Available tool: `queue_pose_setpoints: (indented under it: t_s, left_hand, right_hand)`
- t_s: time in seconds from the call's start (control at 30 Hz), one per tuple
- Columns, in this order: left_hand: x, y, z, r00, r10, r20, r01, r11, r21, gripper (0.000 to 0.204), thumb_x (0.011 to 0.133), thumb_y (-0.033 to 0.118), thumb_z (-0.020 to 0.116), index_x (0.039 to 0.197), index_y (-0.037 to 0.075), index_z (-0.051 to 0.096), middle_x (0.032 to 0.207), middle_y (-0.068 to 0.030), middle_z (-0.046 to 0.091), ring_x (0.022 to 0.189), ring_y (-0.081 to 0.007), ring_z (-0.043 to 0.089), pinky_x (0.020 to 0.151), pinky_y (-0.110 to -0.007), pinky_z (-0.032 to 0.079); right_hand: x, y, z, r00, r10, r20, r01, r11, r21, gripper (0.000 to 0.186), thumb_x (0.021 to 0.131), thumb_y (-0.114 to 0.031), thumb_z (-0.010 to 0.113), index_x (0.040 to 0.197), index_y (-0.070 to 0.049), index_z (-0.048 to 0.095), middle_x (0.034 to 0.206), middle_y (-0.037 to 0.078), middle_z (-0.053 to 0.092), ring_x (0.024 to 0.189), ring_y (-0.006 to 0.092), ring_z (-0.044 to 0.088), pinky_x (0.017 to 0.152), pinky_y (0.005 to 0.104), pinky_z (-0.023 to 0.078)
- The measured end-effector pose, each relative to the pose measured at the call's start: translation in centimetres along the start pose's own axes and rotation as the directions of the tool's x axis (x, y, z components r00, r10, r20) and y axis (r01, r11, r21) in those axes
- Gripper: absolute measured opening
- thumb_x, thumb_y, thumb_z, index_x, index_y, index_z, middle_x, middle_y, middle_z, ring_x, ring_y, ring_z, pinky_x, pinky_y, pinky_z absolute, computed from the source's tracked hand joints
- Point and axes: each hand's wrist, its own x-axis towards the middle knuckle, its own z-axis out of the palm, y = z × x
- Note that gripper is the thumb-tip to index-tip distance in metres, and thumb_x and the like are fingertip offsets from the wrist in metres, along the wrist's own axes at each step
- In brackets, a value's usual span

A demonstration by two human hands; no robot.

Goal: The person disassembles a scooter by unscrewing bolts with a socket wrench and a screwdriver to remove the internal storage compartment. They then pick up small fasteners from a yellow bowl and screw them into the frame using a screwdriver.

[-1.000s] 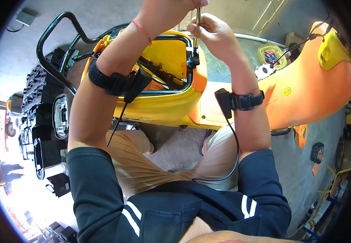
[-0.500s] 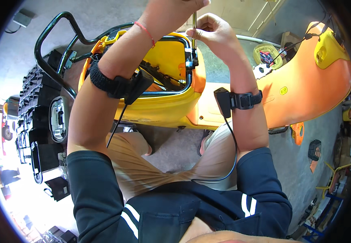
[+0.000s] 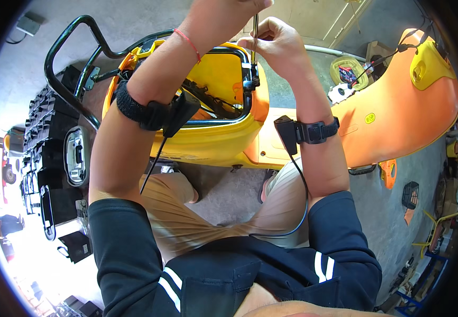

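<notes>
Shaft [image 3: 253,56] | slim, straight | shiny metal | lower end at black fitting [image 3: 251,83]

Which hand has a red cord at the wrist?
The left hand, partly cut off by the picture's top edge: a red cord rings its wrist. The right hand, fingers at the metal rod, shows none.

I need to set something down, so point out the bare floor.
Bare floor lies between the right sleeve and the black basket, and between the trouser legs, in front of the yellow shell. It is crowded at left, where black cases stand, and inside the shell, where cables lie.
</notes>
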Motion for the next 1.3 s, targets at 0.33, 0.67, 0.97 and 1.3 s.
queue_pose_setpoints:
  t_s: [0.33, 0.67, 0.97, 1.3]
  left_hand:
    - [-0.3, -1.7, 1.6, 0.994, 0.016, -0.108, -0.062, 0.893, -0.446, 0.044, 0.093, 0.005, 0.061, 0.133, -0.005, 0.046, 0.108, -0.0147, 0.066, 0.091, -0.0175, 0.067, 0.079, -0.029, 0.056]
    - [-0.4, -1.7, 1.0, 0.996, 0.011, -0.088, -0.031, 0.974, -0.225, 0.044, 0.094, 0.003, 0.057, 0.135, -0.006, 0.044, 0.101, -0.0125, 0.065, 0.086, -0.0160, 0.067, 0.074, -0.027, 0.055]
    - [-0.7, -0.5, 1.4, 0.998, 0.007, -0.064, -0.028, 0.943, -0.331, 0.054, 0.094, 0.000, 0.054, 0.144, -0.005, 0.032, 0.102, -0.0133, 0.065, 0.090, -0.0139, 0.065, 0.074, -0.025, 0.055]
    - [-0.8, -0.1, 0.9, 0.997, -0.005, -0.072, -0.003, 0.994, -0.109, 0.059, 0.093, 0.004, 0.058, 0.143, -0.007, 0.030, 0.104, -0.0143, 0.066, 0.087, -0.0142, 0.066, 0.073, -0.026, 0.054]
  right_hand:
    - [0.3, -0.4, -0.5, 0.995, 0.031, 0.092, -0.060, 0.942, 0.330, 0.027, 0.087, -0.014, 0.073, 0.107, 0.002, 0.065, 0.093, 0.008, 0.069, 0.087, 0.0128, 0.063, 0.081, 0.0273, 0.051]
    - [-0.4, -1.4, -0.2, 0.981, -0.009, 0.192, -0.070, 0.913, 0.402, 0.020, 0.089, -0.010, 0.071, 0.103, 0.002, 0.065, 0.094, 0.008, 0.069, 0.090, 0.0132, 0.065, 0.084, 0.0264, 0.052]
    - [-0.1, -1.2, -0.3, 0.985, 0.114, 0.127, -0.094, 0.984, -0.154, 0.023, 0.089, -0.010, 0.070, 0.107, 0.003, 0.063, 0.093, 0.007, 0.068, 0.092, 0.0144, 0.064, 0.083, 0.0274, 0.052]
    - [0.2, -0.3, -0.9, 0.973, 0.018, 0.231, -0.091, 0.946, 0.310, 0.025, 0.091, -0.004, 0.066, 0.114, 0.004, 0.061, 0.102, 0.009, 0.067, 0.100, 0.0160, 0.063, 0.089, 0.0315, 0.052]
